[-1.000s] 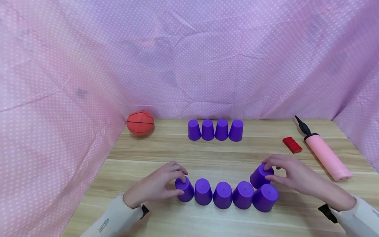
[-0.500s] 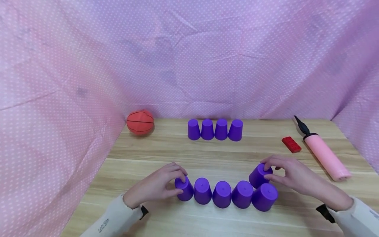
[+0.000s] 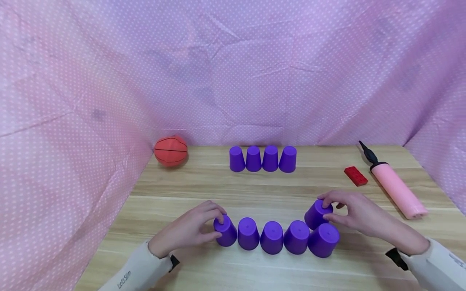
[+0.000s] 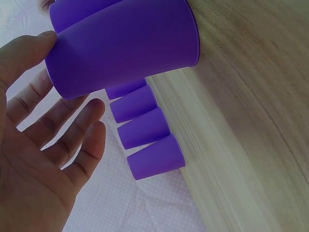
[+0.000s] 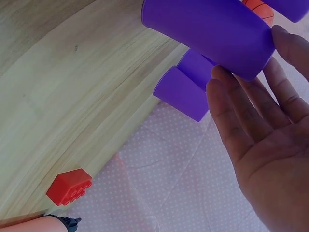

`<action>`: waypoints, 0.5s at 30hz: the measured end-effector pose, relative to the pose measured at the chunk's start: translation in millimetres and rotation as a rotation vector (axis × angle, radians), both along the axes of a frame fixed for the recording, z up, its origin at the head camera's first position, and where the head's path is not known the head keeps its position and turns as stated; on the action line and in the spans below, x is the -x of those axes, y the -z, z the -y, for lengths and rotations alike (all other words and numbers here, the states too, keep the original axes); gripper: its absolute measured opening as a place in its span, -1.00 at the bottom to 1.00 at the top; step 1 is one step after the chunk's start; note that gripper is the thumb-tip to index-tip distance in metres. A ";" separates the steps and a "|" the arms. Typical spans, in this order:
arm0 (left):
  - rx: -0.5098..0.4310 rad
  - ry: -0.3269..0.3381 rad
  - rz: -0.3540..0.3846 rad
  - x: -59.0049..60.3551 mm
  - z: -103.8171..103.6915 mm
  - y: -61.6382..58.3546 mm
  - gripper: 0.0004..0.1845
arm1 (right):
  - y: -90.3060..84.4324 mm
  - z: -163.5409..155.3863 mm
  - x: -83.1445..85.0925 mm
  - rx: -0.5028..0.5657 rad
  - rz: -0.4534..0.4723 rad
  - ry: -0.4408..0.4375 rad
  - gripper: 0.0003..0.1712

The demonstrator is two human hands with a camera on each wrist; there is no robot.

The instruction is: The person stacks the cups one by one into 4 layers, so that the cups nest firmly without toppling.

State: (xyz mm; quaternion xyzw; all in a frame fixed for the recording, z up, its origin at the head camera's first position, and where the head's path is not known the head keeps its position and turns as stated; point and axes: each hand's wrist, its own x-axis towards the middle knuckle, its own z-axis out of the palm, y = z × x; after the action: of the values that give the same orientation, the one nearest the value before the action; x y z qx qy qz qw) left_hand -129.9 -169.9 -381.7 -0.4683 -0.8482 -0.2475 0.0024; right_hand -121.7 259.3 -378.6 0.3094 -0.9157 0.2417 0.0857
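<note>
In the head view a row of several upside-down purple cups stands on the table near me. My left hand (image 3: 196,226) holds the leftmost cup (image 3: 226,233) near its upturned base, thumb on the near side and index finger on the top edge. The left wrist view shows the thumb against this cup (image 4: 125,48), the other fingers spread below. My right hand (image 3: 360,212) pinches another purple cup (image 3: 314,216) behind the row's right-end cup (image 3: 323,241). In the right wrist view thumb and fingers meet this cup (image 5: 212,36) around its base end.
Several more purple cups (image 3: 270,159) stand upside down along the back edge of the wooden table (image 3: 189,188). A small red basketball (image 3: 171,151) sits at the back left. On the right lie a red toy brick (image 3: 355,176) and a pink hand pump (image 3: 397,190).
The head view has shifted slightly. My left fingertips have slid a little left towards the edge of their cup. The right hand keeps its hold, and the cups stay in their arrangement.
</note>
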 end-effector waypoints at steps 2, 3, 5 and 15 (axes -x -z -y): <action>-0.001 -0.003 0.000 -0.2 0.4 0.5 -0.80 | 0.0 0.1 0.0 -0.002 0.000 0.000 -0.69; -0.002 -0.004 -0.001 -0.2 0.6 0.9 -0.80 | 0.1 0.1 -0.1 -0.004 0.000 -0.001 -0.69; -0.001 -0.007 -0.001 -0.4 0.8 1.3 -0.80 | 0.4 -0.2 -0.1 -0.005 0.005 -0.007 -0.68; -0.007 -0.048 -0.055 1.5 3.4 -10.7 -0.79 | 0.3 -1.0 -0.3 -0.004 -0.014 -0.065 -0.60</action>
State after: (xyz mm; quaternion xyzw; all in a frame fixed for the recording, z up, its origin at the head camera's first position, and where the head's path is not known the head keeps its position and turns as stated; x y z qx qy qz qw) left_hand -131.5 -173.3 -371.0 -0.4544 -0.8580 -0.2372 0.0332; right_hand -121.5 260.3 -378.9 0.3410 -0.9050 0.2404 0.0837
